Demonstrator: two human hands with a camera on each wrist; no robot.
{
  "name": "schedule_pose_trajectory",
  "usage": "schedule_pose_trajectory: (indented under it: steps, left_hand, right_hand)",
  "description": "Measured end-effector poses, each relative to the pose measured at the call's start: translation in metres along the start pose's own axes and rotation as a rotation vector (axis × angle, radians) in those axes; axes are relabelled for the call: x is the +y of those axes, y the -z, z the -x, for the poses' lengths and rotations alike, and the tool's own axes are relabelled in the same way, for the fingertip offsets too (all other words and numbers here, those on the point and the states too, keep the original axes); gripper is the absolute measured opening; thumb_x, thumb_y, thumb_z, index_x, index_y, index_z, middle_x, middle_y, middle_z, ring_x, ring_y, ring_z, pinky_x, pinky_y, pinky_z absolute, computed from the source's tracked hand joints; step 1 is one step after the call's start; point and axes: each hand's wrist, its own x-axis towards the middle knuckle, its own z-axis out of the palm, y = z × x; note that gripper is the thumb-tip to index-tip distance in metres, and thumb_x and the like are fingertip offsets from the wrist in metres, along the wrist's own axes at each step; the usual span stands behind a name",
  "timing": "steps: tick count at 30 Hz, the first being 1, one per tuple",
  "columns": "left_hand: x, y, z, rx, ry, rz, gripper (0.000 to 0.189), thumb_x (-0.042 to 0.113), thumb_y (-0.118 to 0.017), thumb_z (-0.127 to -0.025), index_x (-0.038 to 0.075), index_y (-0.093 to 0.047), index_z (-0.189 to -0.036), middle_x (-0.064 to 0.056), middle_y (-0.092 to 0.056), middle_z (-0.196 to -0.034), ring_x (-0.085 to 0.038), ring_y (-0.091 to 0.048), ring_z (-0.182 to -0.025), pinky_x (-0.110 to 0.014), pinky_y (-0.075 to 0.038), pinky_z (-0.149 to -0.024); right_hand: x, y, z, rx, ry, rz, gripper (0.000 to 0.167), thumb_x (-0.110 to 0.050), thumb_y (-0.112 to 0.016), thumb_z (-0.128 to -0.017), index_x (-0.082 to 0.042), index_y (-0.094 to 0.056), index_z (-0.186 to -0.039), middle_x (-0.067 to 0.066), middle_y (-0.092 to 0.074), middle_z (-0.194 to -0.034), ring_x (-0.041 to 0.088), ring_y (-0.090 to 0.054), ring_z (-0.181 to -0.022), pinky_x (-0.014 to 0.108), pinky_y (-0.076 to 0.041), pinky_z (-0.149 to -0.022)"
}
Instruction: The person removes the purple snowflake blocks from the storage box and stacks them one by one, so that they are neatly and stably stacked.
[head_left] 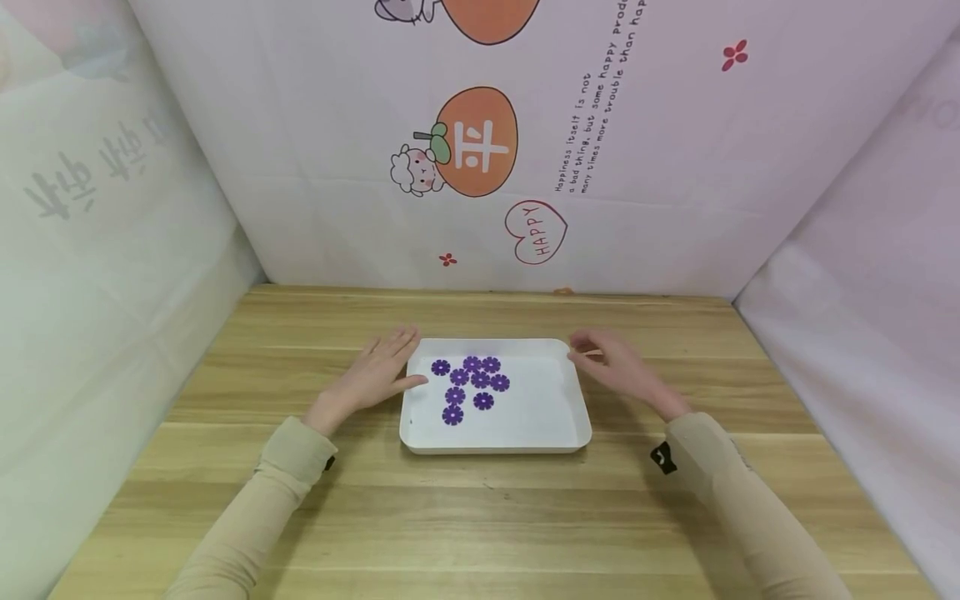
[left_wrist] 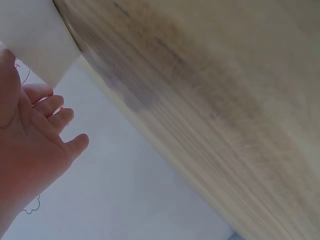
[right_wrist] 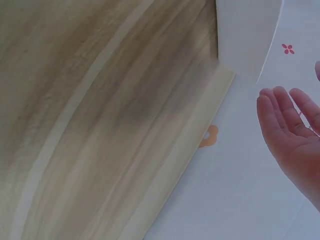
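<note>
A white rectangular tray lies on the wooden table, with several purple notched plastic discs spread over its left half. My left hand is at the tray's upper left corner, fingers spread and thumb reaching over the rim. In the left wrist view, the palm of that hand shows beside the tray wall. At the upper right corner is my right hand, its fingers loosely bent close to the rim. The right wrist view shows this hand with slightly curved fingers and nothing in it.
The wooden table extends around the tray. A printed white backdrop rises behind it, and white cloth sides stand at the left and right. A small black object shows beside the right sleeve cuff.
</note>
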Motion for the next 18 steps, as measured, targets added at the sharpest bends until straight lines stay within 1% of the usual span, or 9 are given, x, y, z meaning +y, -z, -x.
schedule_pose_trajectory:
  steps: [8,14,18]
  left_hand:
    - [0.000,-0.002,-0.001,-0.012,-0.010,-0.001,0.082,0.052,-0.051,-0.099,0.000,-0.023,-0.156,-0.018,-0.022,-0.164,-0.038,-0.020,-0.153,-0.061,-0.017,-0.125]
    - [0.001,-0.002,0.000,-0.005,-0.026,-0.013,0.081,0.051,-0.051,-0.100,-0.001,-0.024,-0.155,-0.020,-0.024,-0.163,-0.039,-0.022,-0.152,-0.060,-0.019,-0.125]
    - [0.001,-0.002,-0.001,0.001,-0.033,-0.014,0.081,0.050,-0.051,-0.100,-0.002,-0.024,-0.155,-0.020,-0.025,-0.163,-0.039,-0.024,-0.152,-0.060,-0.020,-0.124]
  right_hand:
    - [-0.008,-0.006,-0.007,-0.047,0.009,-0.008,0.034,-0.016,-0.060,-0.099,0.004,-0.060,-0.127,0.024,-0.066,-0.123,0.032,-0.065,-0.111,0.046,-0.058,-0.095]
    - [-0.015,-0.011,-0.012,-0.080,-0.002,-0.009,0.032,-0.018,-0.061,-0.099,0.001,-0.061,-0.125,0.023,-0.066,-0.122,0.031,-0.065,-0.111,0.047,-0.057,-0.098]
    - [-0.019,-0.014,-0.016,-0.106,0.006,-0.016,0.030,-0.018,-0.062,-0.098,-0.001,-0.062,-0.123,0.022,-0.066,-0.122,0.031,-0.066,-0.111,0.048,-0.056,-0.099]
